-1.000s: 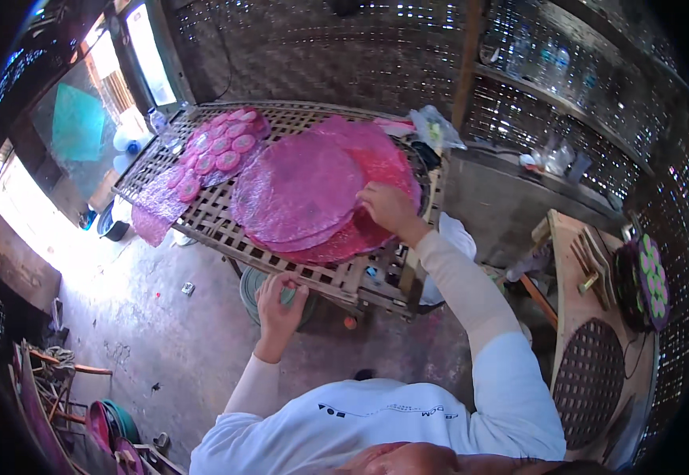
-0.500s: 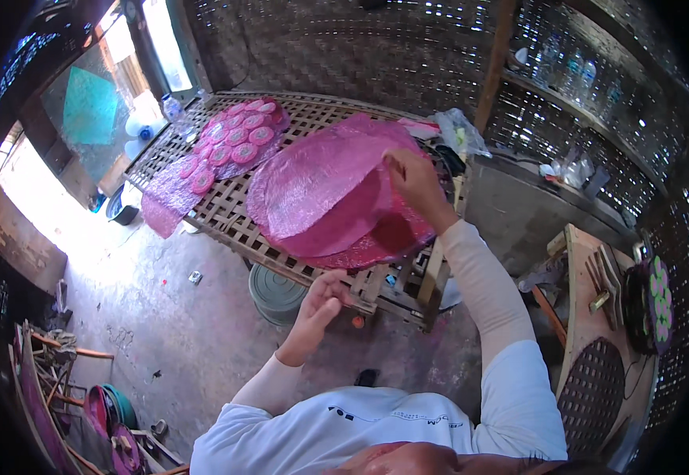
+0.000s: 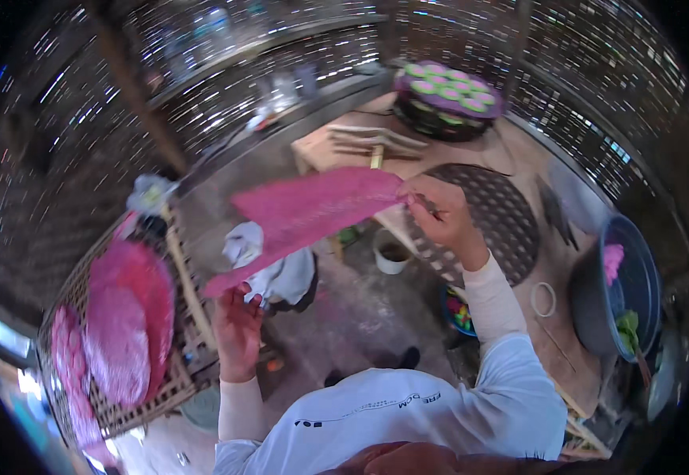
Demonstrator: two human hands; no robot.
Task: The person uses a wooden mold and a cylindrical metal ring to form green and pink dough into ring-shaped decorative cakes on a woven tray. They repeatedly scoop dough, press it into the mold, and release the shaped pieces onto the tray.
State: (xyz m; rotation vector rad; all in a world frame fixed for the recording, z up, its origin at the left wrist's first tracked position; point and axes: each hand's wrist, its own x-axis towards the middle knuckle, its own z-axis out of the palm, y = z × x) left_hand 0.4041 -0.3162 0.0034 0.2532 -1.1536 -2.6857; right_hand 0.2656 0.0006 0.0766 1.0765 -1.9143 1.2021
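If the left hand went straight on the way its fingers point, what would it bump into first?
Most likely the pink sheet, at its low left end, which hangs close to the left hand; depth is unclear, so the two may even be touching.

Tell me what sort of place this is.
Likely a rustic workshop or kitchen: woven walls, a lattice-topped table bearing thin pink sheets, and a deep tub holding something leafy.

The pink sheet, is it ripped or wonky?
Wonky: the pink sheet hangs lopsided, with one end held high in the right hand and the other slanting down by the left hand. No rip shows, but it's blurry.
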